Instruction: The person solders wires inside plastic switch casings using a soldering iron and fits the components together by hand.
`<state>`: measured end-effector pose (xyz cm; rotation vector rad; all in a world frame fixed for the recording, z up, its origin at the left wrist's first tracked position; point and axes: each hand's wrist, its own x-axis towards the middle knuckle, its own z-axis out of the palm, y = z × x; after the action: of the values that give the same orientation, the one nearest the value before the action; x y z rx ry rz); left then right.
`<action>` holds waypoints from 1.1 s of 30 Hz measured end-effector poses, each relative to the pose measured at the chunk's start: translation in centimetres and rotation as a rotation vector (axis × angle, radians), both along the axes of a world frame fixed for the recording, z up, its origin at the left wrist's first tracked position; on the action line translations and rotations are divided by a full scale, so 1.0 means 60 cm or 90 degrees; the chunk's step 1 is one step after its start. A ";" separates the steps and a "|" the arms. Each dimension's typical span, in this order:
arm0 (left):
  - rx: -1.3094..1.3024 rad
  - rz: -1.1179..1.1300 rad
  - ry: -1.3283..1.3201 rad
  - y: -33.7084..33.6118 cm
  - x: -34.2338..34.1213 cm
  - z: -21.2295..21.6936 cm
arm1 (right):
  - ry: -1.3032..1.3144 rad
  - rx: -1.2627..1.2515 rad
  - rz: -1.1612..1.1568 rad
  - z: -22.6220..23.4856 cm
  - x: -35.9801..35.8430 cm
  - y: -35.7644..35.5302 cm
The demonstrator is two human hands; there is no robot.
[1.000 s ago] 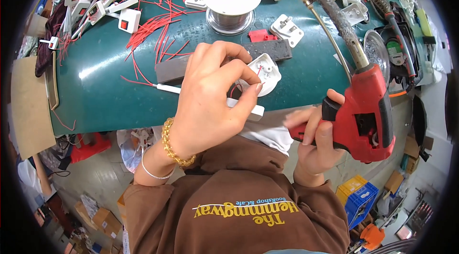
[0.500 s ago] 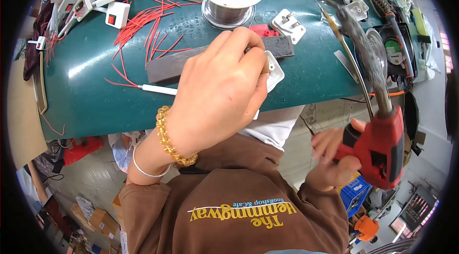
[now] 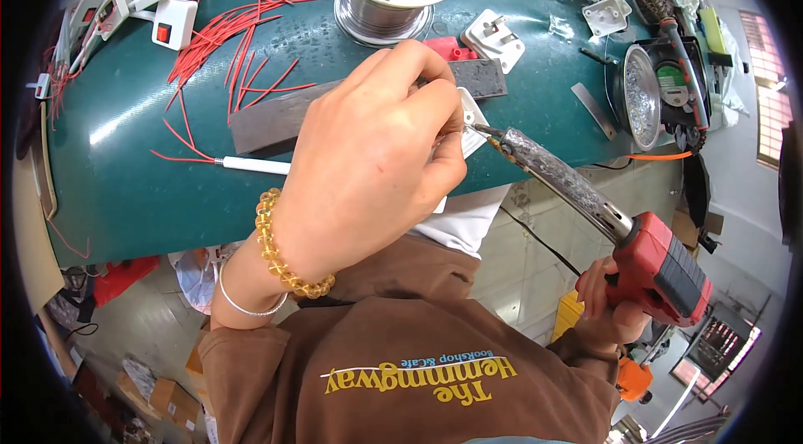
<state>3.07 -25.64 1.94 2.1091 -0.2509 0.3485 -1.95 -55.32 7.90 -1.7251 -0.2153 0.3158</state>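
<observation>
My left hand is closed in a pinch over a white plastic plug housing; its fingers hide what they hold. A white cable with red wire ends leads in under this hand. My right hand grips a red and black soldering gun by its handle. The gun's long metal barrel slants up to the left. Its thin tip reaches the housing, close beside my left fingertips; whether it touches metal there I cannot tell. A dark flat bar lies beneath and behind my left hand.
A spool of solder wire stands behind my left hand, with a white plug nearby. Loose red wires and white switches with red rockers lie left. Further right are a metal dish, a metal strip and another soldering iron.
The soldering gun has swung down and left, bringing its tip from above the table to the plug housing. My left hand keeps its pinch; the whole view has shifted slightly.
</observation>
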 end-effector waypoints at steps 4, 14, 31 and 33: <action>-0.012 0.015 -0.019 -0.001 -0.002 -0.003 | 0.004 -0.032 -0.046 0.013 -0.003 0.005; 0.010 0.059 -0.056 -0.009 -0.005 -0.008 | -0.053 -0.218 -0.160 0.036 -0.011 0.005; -0.006 0.060 -0.061 -0.012 -0.004 -0.014 | 0.065 -0.144 -0.192 0.046 -0.002 0.019; -0.003 0.069 -0.061 -0.007 -0.008 -0.013 | -0.127 -0.330 0.017 0.051 0.009 -0.029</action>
<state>2.57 -26.04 1.18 2.1084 -0.1927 0.5151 -1.40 -57.07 10.96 -2.2711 -0.3222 0.2288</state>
